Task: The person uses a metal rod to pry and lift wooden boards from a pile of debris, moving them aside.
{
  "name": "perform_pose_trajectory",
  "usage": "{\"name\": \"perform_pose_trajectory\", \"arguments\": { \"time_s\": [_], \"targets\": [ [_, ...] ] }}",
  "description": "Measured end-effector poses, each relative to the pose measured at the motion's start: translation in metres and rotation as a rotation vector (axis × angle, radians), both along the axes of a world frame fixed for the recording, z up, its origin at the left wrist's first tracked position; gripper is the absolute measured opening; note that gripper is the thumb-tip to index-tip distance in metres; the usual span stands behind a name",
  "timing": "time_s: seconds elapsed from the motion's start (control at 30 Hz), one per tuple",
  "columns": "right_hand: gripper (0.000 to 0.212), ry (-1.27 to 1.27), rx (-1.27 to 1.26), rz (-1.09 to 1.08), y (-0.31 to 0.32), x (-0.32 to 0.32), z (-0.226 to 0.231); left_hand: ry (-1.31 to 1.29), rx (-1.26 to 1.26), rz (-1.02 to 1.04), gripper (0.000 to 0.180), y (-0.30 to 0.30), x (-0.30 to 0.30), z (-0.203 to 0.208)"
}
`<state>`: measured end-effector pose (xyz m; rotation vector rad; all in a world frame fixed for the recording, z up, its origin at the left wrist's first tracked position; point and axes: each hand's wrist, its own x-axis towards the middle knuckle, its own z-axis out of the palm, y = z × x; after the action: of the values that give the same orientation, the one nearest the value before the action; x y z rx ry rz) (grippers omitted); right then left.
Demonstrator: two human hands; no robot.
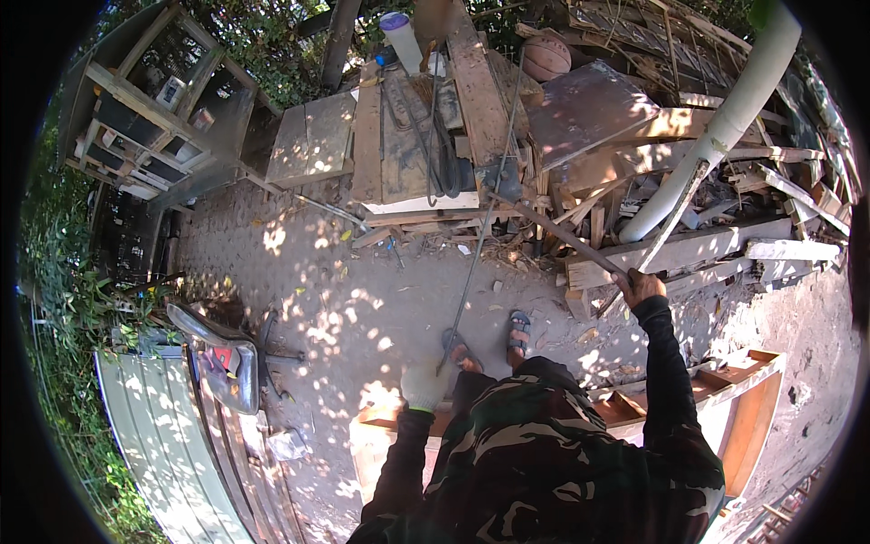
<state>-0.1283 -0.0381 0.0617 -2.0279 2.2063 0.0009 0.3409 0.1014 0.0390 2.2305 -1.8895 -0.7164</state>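
Observation:
My left hand [423, 384], in a pale knitted glove, is closed around the lower end of a long thin metal rod [469, 276]. The rod slants up and away, past the end of a worn wooden plank [478, 95]. Bare, my right hand [643, 289] grips a brown wooden handle [580, 243] off to the right. That handle runs left toward the plank's dark near end, where the rod crosses it. Whether a tool head sits there cannot be made out. Behind, a board-topped stack [399, 154] carries dark looped cable or hose [444, 154].
A pale pipe [716, 145] slants over scrap wood [689, 249] at right. A basketball [546, 57] and a white tub with purple lid [401, 41] lie farther back. Wooden furniture [752, 417] stands close behind me; a chair [222, 358] is at left.

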Motion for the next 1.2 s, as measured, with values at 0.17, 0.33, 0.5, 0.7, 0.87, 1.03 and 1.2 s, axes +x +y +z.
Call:
{"name": "perform_pose_trajectory", "arguments": {
  "time_s": [0.17,0.33,0.5,0.7,0.87,1.03,1.2],
  "targets": [
    [0.053,0.038,-0.042,-0.057,-0.013,-0.002,0.002,0.030,0.091,-0.032,0.028,-0.009,-0.001,0.021],
    [0.058,0.030,-0.048,-0.039,-0.049,-0.029,0.010,0.057,0.042,-0.080,0.030,-0.011,0.005,0.018],
    [0.063,0.072,-0.067,-0.035,-0.069,-0.039,0.017,0.039,0.033,-0.099,0.033,-0.011,0.007,0.015],
    [0.051,0.008,-0.090,0.059,-0.097,-0.059,0.019,0.067,0.061,-0.123,0.028,-0.013,0.009,0.017],
    [0.054,0.042,-0.016,0.102,-0.122,-0.067,0.033,0.037,0.053,-0.112,0.027,-0.011,0.007,0.010],
    [0.056,0.053,-0.135,0.139,-0.134,-0.060,0.047,0.028,0.026,-0.039,0.031,-0.008,0.004,0.013],
    [0.056,0.088,-0.156,0.180,-0.142,-0.070,0.040,0.006,0.027,-0.023,0.028,-0.011,-0.002,0.017]
  ]
}}
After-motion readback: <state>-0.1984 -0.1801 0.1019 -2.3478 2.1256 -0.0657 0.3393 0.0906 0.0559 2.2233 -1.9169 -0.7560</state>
